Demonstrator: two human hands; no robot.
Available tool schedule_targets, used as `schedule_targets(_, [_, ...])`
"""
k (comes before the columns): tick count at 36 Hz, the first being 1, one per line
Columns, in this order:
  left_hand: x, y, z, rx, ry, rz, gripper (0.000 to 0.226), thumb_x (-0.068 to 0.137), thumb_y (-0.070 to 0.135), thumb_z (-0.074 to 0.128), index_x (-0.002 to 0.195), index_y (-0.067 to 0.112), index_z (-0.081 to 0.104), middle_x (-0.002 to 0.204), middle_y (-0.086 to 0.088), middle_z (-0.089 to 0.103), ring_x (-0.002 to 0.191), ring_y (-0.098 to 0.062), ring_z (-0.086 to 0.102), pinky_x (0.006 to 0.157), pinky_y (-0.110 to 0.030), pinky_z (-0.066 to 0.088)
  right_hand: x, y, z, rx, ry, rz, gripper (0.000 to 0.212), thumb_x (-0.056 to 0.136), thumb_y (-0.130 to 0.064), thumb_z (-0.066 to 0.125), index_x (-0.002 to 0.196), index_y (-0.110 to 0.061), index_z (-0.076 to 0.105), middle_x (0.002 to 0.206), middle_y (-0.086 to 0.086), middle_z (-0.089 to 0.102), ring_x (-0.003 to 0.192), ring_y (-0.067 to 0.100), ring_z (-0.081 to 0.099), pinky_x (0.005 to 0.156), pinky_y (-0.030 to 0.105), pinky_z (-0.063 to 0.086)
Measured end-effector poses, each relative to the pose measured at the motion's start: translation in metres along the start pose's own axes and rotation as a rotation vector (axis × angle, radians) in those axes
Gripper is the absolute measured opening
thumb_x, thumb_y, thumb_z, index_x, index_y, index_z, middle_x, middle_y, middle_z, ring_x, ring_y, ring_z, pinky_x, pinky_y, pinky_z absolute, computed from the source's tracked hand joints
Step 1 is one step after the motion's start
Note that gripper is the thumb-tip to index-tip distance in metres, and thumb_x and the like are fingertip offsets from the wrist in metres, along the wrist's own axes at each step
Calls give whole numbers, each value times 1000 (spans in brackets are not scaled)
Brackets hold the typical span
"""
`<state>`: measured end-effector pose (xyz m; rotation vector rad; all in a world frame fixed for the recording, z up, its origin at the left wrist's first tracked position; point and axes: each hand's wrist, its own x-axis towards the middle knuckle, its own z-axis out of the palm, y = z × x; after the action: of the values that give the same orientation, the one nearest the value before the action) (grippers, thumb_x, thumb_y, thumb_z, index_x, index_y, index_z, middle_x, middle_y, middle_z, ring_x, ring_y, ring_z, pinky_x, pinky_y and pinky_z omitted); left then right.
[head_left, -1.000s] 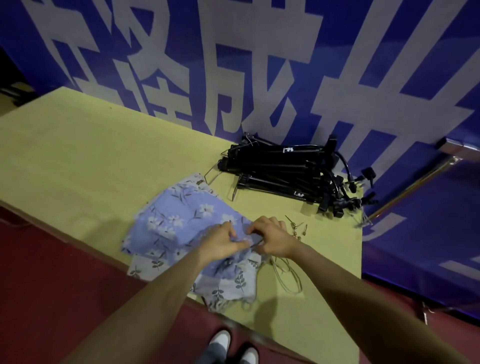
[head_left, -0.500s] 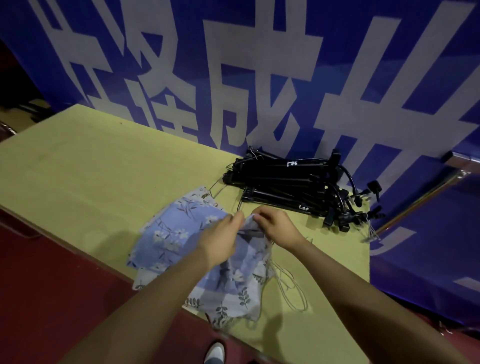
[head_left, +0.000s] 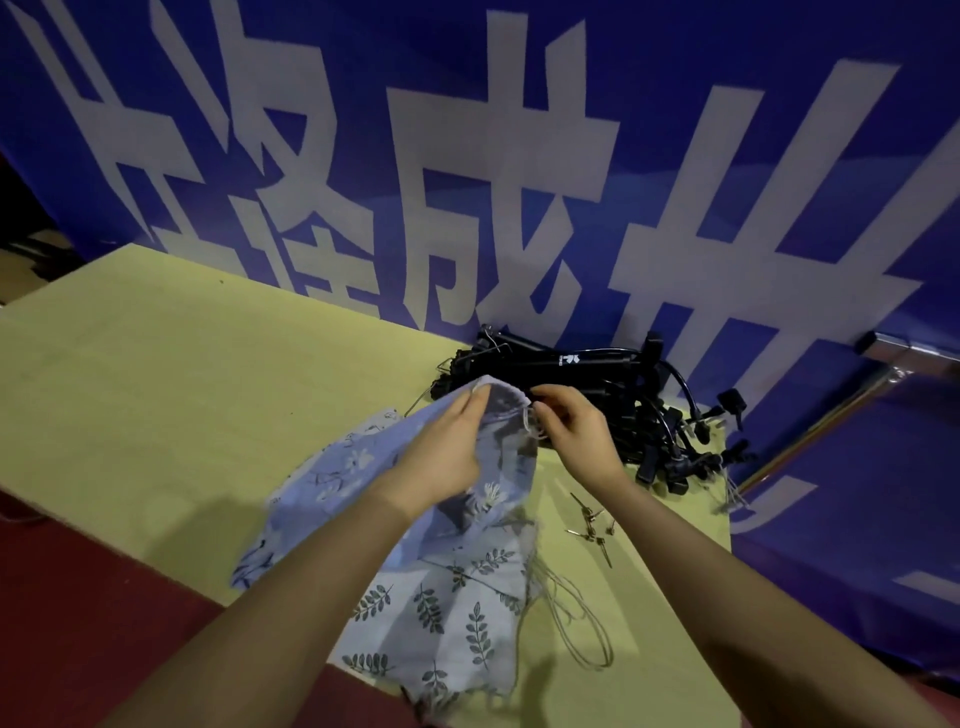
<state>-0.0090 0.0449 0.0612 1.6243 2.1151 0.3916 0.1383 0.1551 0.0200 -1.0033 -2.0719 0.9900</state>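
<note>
Here your left hand (head_left: 441, 452) and right hand (head_left: 576, 431) are both up at the top edge of the blue cloth (head_left: 353, 467), the one printed with pale flowers. Your left fingers are curled over that edge and pinch it from the left side. Your right fingers are bent in and pinch it from the right side, close to a pale bit of thread at the hem; whether the thread itself is in your grip I cannot tell. The two hands are near each other, with a short stretch of the edge held between them. That held edge is raised off the table (head_left: 182, 389), in front of the pile of black hangers (head_left: 597, 364) at the back, while the rest of the blue cloth slopes down to the left and lies on the tabletop. Under its lower part lies a leaf-print cloth (head_left: 447, 613), which reaches the near edge of the table and hangs a little over it. Just to the right of that, loops of pale cord (head_left: 571, 618) lie on the table, and a few small metal pins (head_left: 592, 525) are scattered between the cord and the hangers. Behind the table hangs a blue banner (head_left: 467, 156) with large white characters, and a dark red floor (head_left: 78, 597) shows below the near edge.
</note>
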Motion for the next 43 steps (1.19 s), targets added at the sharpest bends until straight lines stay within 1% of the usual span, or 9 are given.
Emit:
schedule_targets(8, [15, 2, 37, -88, -147, -59, 85, 91, -5, 47, 152, 23, -5, 160, 9, -3, 69, -31, 51, 56, -33, 35, -39, 68, -19, -341, -170, 275, 17, 92, -9, 54, 104, -11, 67, 105, 9, 63, 83, 21, 58, 71, 32, 45])
schedule_targets(14, [16, 3, 60, -78, -194, -72, 84, 91, -4, 47, 152, 22, -5, 160, 7, -2, 57, -22, 42, 46, -28, 27, -71, 99, -9, -665, -361, 289, 23, 86, -22, 61, 108, -19, 63, 112, 5, 50, 108, 27, 40, 89, 31, 32])
schedule_targets(22, [14, -11, 64, -80, -208, -42, 86, 88, -9, 48, 151, 23, -2, 160, 6, 3, 91, -37, 61, 51, -33, 33, -82, 112, 6, -738, -296, 247, 18, 90, -22, 54, 106, -16, 59, 113, 5, 43, 105, 25, 36, 93, 34, 30])
schedule_targets(26, [14, -13, 59, -52, -225, -31, 85, 87, -8, 48, 152, 22, 2, 159, 5, 7, 59, -21, 50, 47, -30, 30, -82, 114, 12, -768, -277, 236, 21, 97, -20, 42, 103, -10, 60, 112, 9, 45, 102, 28, 38, 90, 36, 31])
schedule_targets(29, [14, -14, 55, -22, -230, -27, 84, 88, -7, 48, 152, 21, 1, 160, 3, 7, 53, -12, 38, 47, -28, 28, -81, 106, 14, -694, -192, 201, 20, 98, -16, 38, 106, -7, 55, 110, 11, 46, 100, 28, 40, 84, 33, 29])
schedule_targets(32, [14, -14, 50, 2, -212, -48, 85, 89, -5, 49, 152, 20, -2, 159, 0, 6, 63, -18, 47, 52, -31, 31, -72, 82, 20, -419, 31, 190, 12, 97, -9, 41, 98, -6, 53, 97, 9, 52, 87, 23, 42, 77, 30, 26])
schedule_targets(34, [14, -16, 47, 10, -198, -46, 87, 88, -5, 51, 152, 19, -3, 159, -2, 8, 87, -28, 57, 57, -31, 36, -64, 64, 25, -285, 99, 120, 8, 96, -8, 46, 93, -8, 53, 88, 2, 51, 80, 18, 44, 75, 29, 31])
schedule_targets(39, [15, -18, 33, 19, -167, -24, 85, 87, -3, 54, 152, 14, 1, 153, -6, 19, 105, -38, 54, 67, -38, 43, -48, 31, 42, -217, 21, -105, 7, 91, -12, 58, 91, -7, 63, 86, 4, 58, 80, 15, 51, 71, 24, 41])
schedule_targets(43, [19, -22, 23, -10, -152, -22, 86, 83, -2, 57, 151, 14, 5, 149, -10, 24, 113, -36, 53, 86, -49, 49, -39, 22, 57, -319, -43, -214, 9, 85, -22, 66, 86, -13, 69, 86, 2, 62, 83, 16, 44, 73, 23, 29])
